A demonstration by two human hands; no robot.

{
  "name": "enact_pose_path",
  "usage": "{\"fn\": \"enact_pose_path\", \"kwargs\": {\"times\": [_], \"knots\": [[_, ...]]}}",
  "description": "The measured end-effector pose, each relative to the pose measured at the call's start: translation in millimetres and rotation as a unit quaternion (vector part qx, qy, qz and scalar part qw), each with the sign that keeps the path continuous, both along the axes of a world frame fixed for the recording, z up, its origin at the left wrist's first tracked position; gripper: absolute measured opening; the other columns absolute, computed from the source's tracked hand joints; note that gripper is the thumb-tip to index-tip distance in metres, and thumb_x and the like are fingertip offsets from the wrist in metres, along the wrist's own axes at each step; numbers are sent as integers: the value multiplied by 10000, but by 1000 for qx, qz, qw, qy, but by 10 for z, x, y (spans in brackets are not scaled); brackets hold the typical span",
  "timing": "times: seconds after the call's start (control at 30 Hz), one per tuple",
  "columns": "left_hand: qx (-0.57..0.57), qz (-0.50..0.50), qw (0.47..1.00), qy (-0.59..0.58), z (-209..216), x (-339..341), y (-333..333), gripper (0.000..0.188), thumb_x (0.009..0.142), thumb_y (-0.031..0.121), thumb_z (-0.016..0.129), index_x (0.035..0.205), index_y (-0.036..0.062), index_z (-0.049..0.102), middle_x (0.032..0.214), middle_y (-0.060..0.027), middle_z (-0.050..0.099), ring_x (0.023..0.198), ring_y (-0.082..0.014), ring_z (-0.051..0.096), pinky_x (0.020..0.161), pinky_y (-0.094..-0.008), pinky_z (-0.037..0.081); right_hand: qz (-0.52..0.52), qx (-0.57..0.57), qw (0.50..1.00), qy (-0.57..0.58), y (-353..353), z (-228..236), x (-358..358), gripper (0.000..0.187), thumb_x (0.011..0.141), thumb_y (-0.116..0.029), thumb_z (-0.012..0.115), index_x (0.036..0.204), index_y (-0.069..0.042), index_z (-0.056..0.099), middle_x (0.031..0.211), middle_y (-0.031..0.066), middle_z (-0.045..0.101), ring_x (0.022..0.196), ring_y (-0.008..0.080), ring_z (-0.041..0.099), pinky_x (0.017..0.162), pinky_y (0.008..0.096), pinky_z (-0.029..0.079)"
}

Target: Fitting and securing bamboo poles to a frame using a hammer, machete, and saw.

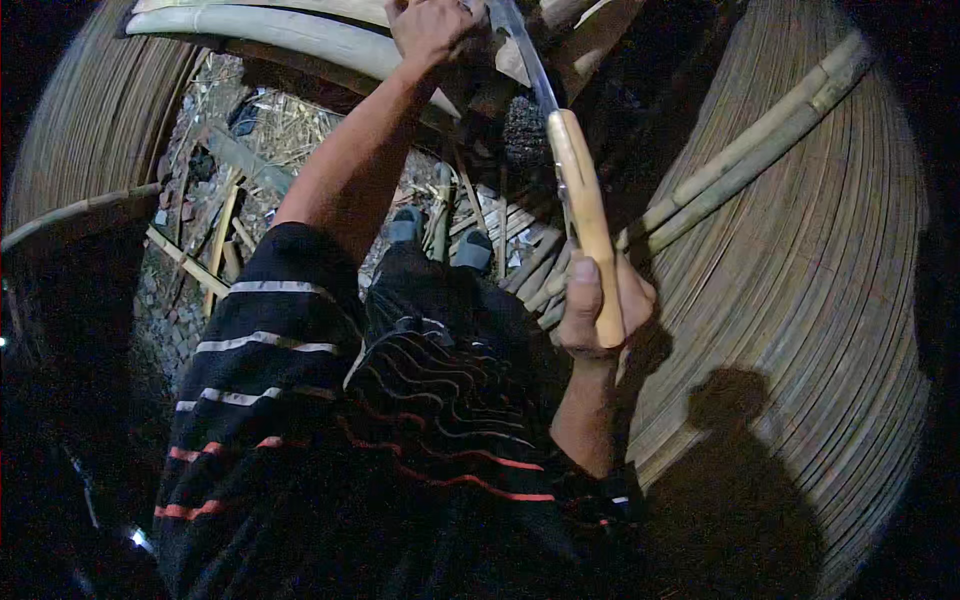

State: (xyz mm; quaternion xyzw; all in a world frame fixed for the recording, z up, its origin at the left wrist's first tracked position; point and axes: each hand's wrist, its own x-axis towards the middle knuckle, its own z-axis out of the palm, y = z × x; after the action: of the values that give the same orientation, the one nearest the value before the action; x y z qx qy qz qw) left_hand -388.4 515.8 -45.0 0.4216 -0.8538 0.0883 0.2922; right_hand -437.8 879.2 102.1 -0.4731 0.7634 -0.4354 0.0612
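Observation:
My right hand (605, 305) is closed around the pale wooden handle (583, 190) of a folding saw. Its long metal blade (528, 55) runs up from the handle to the top edge of the view; the teeth are too small to make out. At the top, my left hand (432, 30) bends its fingers over a bamboo pole (330, 8) close beside the blade. Part of that hand is cut off by the frame. Just below lies a thick, pale bamboo pole (270, 40). The point where blade and bamboo may meet is hard to see.
Long bundles of thin strips (800, 300) fill the right, with two bamboo poles (740, 150) lying across them. Another strip bundle (100, 100) stands at the upper left. Offcuts and rubble (215, 220) cover the ground around my feet (474, 250).

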Motion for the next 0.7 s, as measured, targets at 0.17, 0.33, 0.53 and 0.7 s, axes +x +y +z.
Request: {"fn": "enact_pose_path", "kwargs": {"times": [0.17, 0.33, 0.53, 0.7], "knots": [[11, -17, 1000, 0, 79, 63, -23, 425, 881, 457, 622, 652, 112, 718, 703, -136, 688, 830, -331, 667, 951, -533, 416, -38, 13, 999, -12, 993, -218, 133, 293, 916, -218, 587, 707, -14, 587, 548, 72, 538, 462, 224, 548, 473, 354, 428], [21, -25, 999, -16, 9, -79, 85, 387, 867, 467, 636, 705, 131, 739, 737, -138, 699, 848, -336, 672, 960, -564, 407, -104, -236, 902, 347, 200, -532, -27, 316, 918, -279, 585, 748, -13, 604, 568, 102, 520, 487, 266, 539, 492, 368, 434], [-6, -8, 999, -41, 87, 41, 17, 364, 880, 466, 629, 863, 131, 771, 683, -61, 683, 826, -290, 701, 898, -507, 438, 7, -84, 993, 81, 112, -642, -278, 361, 953, -282, 576, 789, 37, 624, 648, 120, 605, 495, 216, 543, 481, 341, 424], [21, -62, 998, -26, 204, 111, 51, 243, 833, 383, 649, 789, 172, 763, 767, -93, 721, 834, -327, 682, 921, -540, 402, -93, -146, 935, -309, 277, -119, -180, 492, 988, -431, 543, 807, 23, 599, 694, 92, 578, 572, 169, 522, 540, 315, 418]]}}
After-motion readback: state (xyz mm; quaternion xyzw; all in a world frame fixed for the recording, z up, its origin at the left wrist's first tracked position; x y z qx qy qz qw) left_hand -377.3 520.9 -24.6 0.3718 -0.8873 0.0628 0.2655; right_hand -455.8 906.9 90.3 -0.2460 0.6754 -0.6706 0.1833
